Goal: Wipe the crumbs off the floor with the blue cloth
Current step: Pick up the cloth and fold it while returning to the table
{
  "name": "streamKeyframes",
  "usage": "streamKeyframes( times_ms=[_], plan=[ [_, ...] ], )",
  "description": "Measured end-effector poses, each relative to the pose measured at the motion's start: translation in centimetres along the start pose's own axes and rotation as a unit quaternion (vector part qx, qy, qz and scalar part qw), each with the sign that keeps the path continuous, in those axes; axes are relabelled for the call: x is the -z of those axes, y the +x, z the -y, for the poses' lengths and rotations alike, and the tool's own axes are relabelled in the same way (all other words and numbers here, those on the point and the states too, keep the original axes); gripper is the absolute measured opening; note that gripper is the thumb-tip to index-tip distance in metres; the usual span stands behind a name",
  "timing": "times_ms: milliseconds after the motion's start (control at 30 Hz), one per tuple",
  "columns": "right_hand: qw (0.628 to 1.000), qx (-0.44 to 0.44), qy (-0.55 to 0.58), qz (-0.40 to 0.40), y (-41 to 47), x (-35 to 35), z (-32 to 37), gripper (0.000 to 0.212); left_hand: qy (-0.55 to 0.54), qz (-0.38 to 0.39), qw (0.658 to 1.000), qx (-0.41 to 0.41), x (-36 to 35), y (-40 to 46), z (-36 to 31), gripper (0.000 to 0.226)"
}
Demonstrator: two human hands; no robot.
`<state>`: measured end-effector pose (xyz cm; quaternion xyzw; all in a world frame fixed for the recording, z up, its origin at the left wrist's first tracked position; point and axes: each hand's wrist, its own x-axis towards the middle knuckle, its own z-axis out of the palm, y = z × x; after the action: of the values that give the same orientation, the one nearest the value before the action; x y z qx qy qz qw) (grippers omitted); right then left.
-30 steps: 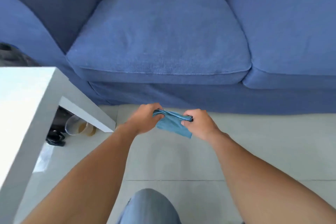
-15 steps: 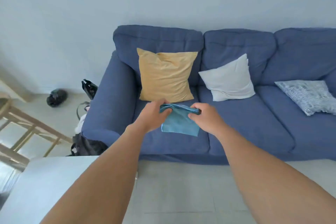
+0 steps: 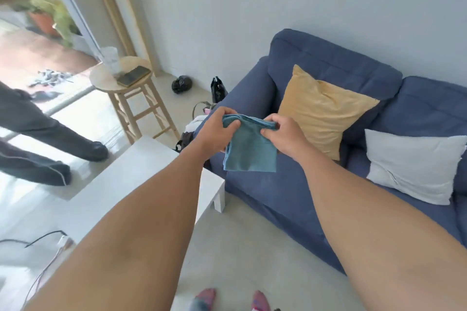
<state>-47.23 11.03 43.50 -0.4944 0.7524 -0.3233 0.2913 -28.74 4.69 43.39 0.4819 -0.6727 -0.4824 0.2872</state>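
Left hand (image 3: 217, 131) pinched one top corner of the blue cloth (image 3: 249, 149) and the right hand (image 3: 284, 135) gripped the other, holding it in the air, well above the floor (image 3: 247, 255). It hung limp, likely light and soft; bunching it into one palm should suit wiping.

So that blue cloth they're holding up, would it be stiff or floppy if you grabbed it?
Probably floppy: the blue cloth hangs limp below the left hand and right hand, bunching where the fingers pinch it. Likely light too, since a fingertip grip holds it.
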Motion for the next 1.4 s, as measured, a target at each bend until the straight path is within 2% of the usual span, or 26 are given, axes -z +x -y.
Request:
streamKeyframes(
  times_ms=[200, 267, 400, 533, 633, 800, 933, 1167, 1300, 1400],
  plan=[
    [0.985, 0.042, -0.019, 0.164, 1.9, -11.0, 3.1, 0.018, -0.106, -0.066, 0.981, 0.150, 7.3, -5.3, 7.8, 0.064],
    [0.972, 0.040, -0.023, 0.231, 2.1, -15.0, 4.0, 0.026, -0.110, -0.089, 0.975, 0.172, 9.7, -7.2, 10.7, 0.063],
    [0.946, 0.050, -0.043, 0.317, 3.1, -22.2, 5.7, 0.032, -0.113, -0.124, 0.963, 0.209, 12.9, -9.5, 17.0, 0.040],
    [0.932, 0.017, -0.073, 0.355, 3.7, -28.9, 6.5, 0.022, -0.055, -0.135, 0.950, 0.277, 14.8, -10.0, 23.0, 0.045],
    [0.916, 0.006, -0.090, 0.390, 4.6, -33.2, 5.8, 0.023, -0.004, -0.129, 0.944, 0.303, 15.9, -9.9, 25.8, 0.051],
    [0.904, -0.008, -0.108, 0.414, 6.4, -39.5, 4.4, 0.019, -0.029, -0.147, 0.926, 0.346, 15.9, -9.0, 31.4, 0.062],
    [0.887, 0.003, -0.124, 0.444, 8.6, -45.9, 0.4, 0.023, -0.059, -0.162, 0.913, 0.369, 13.8, -8.1, 38.1, 0.075],
    [0.857, 0.058, -0.177, 0.480, 12.2, -55.8, -10.2, 0.027, -0.041, -0.158, 0.905, 0.393, 7.8, -7.2, 51.8, 0.077],
    [0.855, 0.089, -0.185, 0.476, 12.6, -58.2, -14.3, 0.024, 0.001, -0.186, 0.911, 0.369, 6.0, -7.3, 55.3, 0.079],
    [0.863, 0.125, -0.186, 0.452, 12.2, -58.7, -15.4, 0.022, 0.083, -0.191, 0.910, 0.357, 5.6, -7.6, 56.0, 0.079]
  ],
)
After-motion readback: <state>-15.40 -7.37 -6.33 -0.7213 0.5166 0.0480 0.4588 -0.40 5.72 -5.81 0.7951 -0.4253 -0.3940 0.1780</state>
